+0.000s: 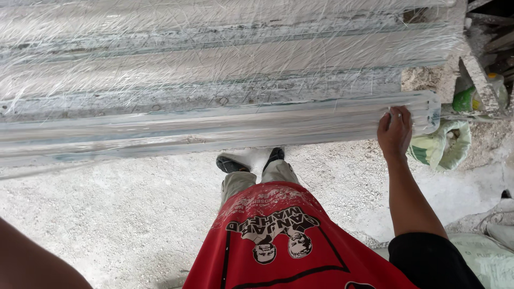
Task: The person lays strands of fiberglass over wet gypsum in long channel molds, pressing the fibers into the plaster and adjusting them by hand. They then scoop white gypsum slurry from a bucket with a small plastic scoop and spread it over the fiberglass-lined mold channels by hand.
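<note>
- Long moulded strip (214, 126): pale grey-white, plaster-like, with ridges and grooves running along its length. It lies flat and level, the nearest piece of a stack, stretching from the left edge of the view to its right end just above the sack area.
- Its surface is dusty, streaked with faint blue-green tints, and covered in thin clear plastic film that wrinkles and shines.
- Its right end shows a curved, stepped profile under bunched film, with the right hand (395, 131) resting on the top front edge there, fingers curled over the ridge.
- Stack of similar strips (214, 59): wrapped in the same film, lying parallel behind and touching it.
</note>
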